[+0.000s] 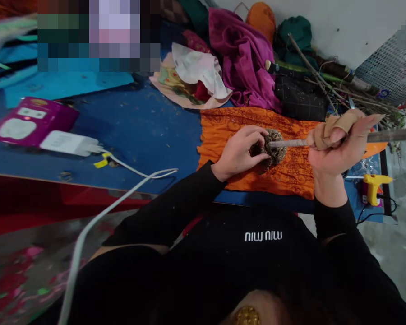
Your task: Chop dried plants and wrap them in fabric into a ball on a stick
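A round brown bundle of dry plant-like bits (276,155) rests on an orange patterned cloth (257,121) on the blue table. My left hand (245,151) grips the bundle's left side, thumb and fingers curved around it. In my right hand (338,140), fingers closed, is a long thin stick (292,143) that slants to the right; its left tip touches the bundle. Tan wrapping covers some fingers of this hand.
Magenta cloth (245,54), a white cloth (198,67) and sticks (362,92) lie behind. A yellow glue gun (374,188) is at right. On the left are a purple box (34,119), a white plug (69,143) and a raised white cable (98,216).
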A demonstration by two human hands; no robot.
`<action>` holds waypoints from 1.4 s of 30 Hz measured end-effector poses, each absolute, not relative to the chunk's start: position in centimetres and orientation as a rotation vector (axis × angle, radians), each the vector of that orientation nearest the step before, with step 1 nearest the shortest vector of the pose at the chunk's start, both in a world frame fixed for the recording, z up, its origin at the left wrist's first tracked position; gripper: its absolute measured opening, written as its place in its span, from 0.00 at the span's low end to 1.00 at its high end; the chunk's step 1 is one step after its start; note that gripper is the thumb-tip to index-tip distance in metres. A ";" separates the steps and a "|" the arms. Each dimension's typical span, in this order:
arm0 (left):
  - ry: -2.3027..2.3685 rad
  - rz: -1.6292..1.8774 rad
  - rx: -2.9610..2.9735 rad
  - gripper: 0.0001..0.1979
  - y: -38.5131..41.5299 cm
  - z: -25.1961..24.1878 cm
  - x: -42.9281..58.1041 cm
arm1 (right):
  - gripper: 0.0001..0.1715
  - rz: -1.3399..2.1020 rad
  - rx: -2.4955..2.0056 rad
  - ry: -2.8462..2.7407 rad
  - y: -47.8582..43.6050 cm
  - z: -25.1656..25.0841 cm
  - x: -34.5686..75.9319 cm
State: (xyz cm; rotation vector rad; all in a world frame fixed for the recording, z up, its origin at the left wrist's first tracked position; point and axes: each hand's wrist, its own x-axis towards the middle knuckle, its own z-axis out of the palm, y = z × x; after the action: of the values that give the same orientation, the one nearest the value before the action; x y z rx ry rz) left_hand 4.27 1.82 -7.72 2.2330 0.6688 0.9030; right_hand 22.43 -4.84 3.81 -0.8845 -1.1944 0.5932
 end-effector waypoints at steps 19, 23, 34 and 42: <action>0.631 0.913 2.441 0.29 1.9 -9.6 3.9 | 0.41 0.545 -0.870 -1.118 -5.3 3.0 23.4; 0.637 0.874 2.418 0.34 2.3 -9.6 3.8 | 0.41 0.545 -0.923 -1.097 -5.0 2.1 21.9; 0.630 0.929 2.379 0.34 2.4 -9.3 3.9 | 0.40 0.585 -1.182 -1.184 -3.1 2.2 20.6; 0.779 0.895 2.340 0.31 1.9 -9.3 4.5 | 0.35 0.731 -0.955 -1.232 -1.4 1.4 19.6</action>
State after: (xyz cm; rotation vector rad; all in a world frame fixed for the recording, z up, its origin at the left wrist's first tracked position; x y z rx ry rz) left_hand 4.54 1.88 -9.26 2.3401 0.7791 0.8948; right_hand 19.58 -1.36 1.37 -0.9546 -1.2317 0.7314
